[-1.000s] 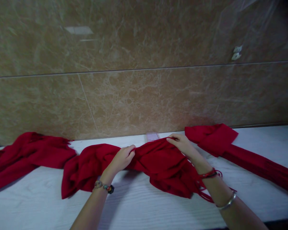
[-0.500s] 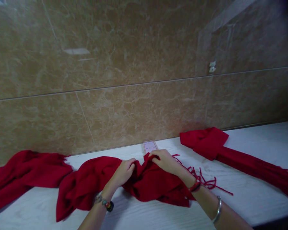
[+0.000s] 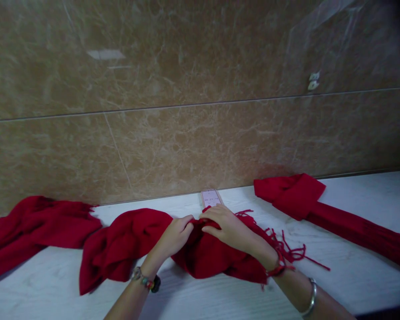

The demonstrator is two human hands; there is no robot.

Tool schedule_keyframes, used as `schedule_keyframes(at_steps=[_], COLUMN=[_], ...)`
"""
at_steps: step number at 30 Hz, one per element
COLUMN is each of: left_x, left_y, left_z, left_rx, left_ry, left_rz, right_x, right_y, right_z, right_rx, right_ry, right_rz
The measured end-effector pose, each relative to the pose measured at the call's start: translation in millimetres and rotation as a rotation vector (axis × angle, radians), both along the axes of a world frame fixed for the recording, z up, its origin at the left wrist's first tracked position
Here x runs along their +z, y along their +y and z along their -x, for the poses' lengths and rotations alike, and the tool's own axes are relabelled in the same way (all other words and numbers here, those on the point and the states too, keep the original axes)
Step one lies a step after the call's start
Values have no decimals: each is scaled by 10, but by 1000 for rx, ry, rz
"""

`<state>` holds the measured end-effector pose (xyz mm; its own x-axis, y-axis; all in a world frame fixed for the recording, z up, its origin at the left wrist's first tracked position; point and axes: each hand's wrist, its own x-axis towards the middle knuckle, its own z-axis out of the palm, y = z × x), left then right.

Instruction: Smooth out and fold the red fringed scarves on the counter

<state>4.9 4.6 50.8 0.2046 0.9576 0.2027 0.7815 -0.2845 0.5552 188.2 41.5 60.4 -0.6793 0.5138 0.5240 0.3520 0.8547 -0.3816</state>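
A red fringed scarf point(image 3: 210, 253) lies bunched on the white table in front of me. My left hand point(image 3: 178, 233) is closed on a gathered fold near its middle. My right hand point(image 3: 225, 226) is close beside it, fingers curled over the same gathered part with the thumb below. The fringe spreads out to the right, past my right wrist. Leftward, the scarf runs into a crumpled heap point(image 3: 130, 249). What lies under my fingers is hidden.
A phone point(image 3: 211, 198) with digits on its screen lies behind the scarf, near the marble-tiled wall point(image 3: 193, 146). Another red scarf point(image 3: 40, 226) is crumpled at the left. A folded red scarf point(image 3: 296, 195) with a long fringed tail stretches right across the white table point(image 3: 360, 200).
My right hand has moved slightly down and closer to my left, its fingers now over the gathered fold. The left hand keeps its hold. The view has shifted slightly.
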Motion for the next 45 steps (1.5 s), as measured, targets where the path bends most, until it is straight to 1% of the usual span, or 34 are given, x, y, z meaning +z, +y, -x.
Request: schedule_keyframes(at_steps=[4, 8, 10, 14, 16, 18, 19, 20, 21, 22, 23, 25, 27, 29, 32, 35, 36, 38, 41, 43, 45], left_x=[20, 21, 24, 50, 59, 56, 50, 42, 33, 25, 18, 12, 15, 26, 39, 30, 21, 2, -13, -7, 8], left_y=[-28, -46, -50, -43, -39, -39, -40, -43, -46, -50, -53, -60, -64, -64, -53, -39, -36, -38, -53, -66, -77], left_z=[-39, -44, -38, -14, -6, -11, -18, -29, -41, -54, -68, -88, -94, -83, -49, -32, -36, -58, -99, -111, -109], left_rx=[-25, -51, -51, -18, -3, 5, 6, 3, -3, -11, -18, -35, -41, -37, -5, 25, 28, 18, -5, -19, -29], left_ry=[-20, -38, -36, -1, 14, 8, -3, -18, -34, -50, -65, -89, -100, -98, -87, -66, -56, -32, -6, -7, -5], left_rz=[6, 15, 5, -33, -44, -49, -49, -45, -38, -30, -21, -5, 2, -8, -30, -49, -53, -45, -35, -43, -45], right_x=[-104, -165, -140, -36, -6, -2, -6, -12, -19, -27, -33, -42, -41, -24, 17, 50, 54, 50, 16, -15, -41], right_y=[43, 78, 83, 191, 292, 371, 386, 380, 353, 309, 252, 132, 51, 49, 176, 315, 331, 301, 157, 74, 46], right_z=[65, 72, 64, -73, -183, -265, -281, -278, -255, -215, -163, -49, 30, 31, -122, -316, -348, -336, -167, -39, 38], right_rx=[-38, 3, 13, -22, -89, -212, -269, -296, -281, -226, -142, 7, 44, 9, -83, -147, -151, -117, 29, 74, 49], right_ry=[20, 42, 79, 199, 225, 202, 185, 174, 170, 169, 163, 117, 61, 54, 110, 49, 27, 27, 34, -14, -58], right_rz=[-18, -41, 21, 234, 310, 334, 306, 250, 175, 97, 31, -45, -54, -6, 125, 215, 203, 101, -88, -124, -105])
